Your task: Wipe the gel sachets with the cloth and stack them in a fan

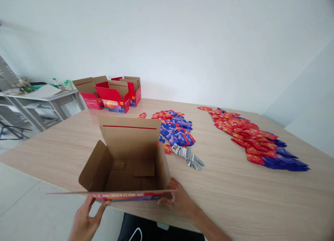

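Observation:
An open cardboard box (130,154) stands at the near edge of the wooden table (229,192), its lid flap raised at the back and its inside empty. My left hand (86,218) touches the box's red printed front edge from below, thumb and fingers apart around the edge. My right hand (180,199) grips the box's front right corner, fingers curled on it. A pile of blue and red sachets (176,127) lies just behind the box. A striped grey cloth (189,156) lies to the right of the box.
A longer heap of red and dark blue sachets (254,138) runs across the right of the table. Three open red boxes (113,93) stand at the far left corner. A grey shelf unit (39,101) with clutter stands left of the table, against white walls.

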{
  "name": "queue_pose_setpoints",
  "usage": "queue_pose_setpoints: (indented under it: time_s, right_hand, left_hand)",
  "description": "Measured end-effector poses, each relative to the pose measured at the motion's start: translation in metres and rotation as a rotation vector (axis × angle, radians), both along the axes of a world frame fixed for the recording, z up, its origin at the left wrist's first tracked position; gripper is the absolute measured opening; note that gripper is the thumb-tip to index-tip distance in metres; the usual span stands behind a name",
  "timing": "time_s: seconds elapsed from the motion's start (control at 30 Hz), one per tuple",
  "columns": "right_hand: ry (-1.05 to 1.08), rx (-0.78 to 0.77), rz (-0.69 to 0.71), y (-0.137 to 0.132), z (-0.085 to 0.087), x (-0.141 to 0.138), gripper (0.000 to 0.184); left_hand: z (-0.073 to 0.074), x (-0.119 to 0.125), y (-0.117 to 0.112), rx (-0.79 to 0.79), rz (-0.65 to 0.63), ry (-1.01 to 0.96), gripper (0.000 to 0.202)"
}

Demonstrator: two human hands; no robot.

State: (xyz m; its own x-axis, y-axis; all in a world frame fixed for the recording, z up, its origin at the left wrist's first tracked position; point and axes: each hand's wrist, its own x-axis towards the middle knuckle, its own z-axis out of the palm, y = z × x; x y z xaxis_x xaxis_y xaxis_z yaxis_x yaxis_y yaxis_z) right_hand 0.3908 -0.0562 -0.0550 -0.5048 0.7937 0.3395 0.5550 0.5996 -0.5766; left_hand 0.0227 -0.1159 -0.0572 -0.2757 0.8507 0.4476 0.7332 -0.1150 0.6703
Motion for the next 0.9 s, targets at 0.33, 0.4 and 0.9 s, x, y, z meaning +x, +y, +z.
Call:
queue_pose_setpoints:
  time_s: [0.33, 0.4, 0.9]
  right_hand:
    - [0.026, -0.05, 0.064, 0.052, -0.003, -0.096, 0.083]
    - [0.005, -0.106, 0.059, 0.063, 0.001, -0.114, 0.085]
    - [-0.027, -0.143, -0.064, 0.129, 0.003, -0.207, 0.081]
  left_hand:
    - [0.006, -0.095, 0.048, -0.103, -0.015, -0.201, 0.076]
    - [0.01, -0.111, 0.061, -0.133, -0.013, -0.252, 0.083]
    - [0.049, -0.158, 0.153, -0.239, -0.163, -0.207, 0.093]
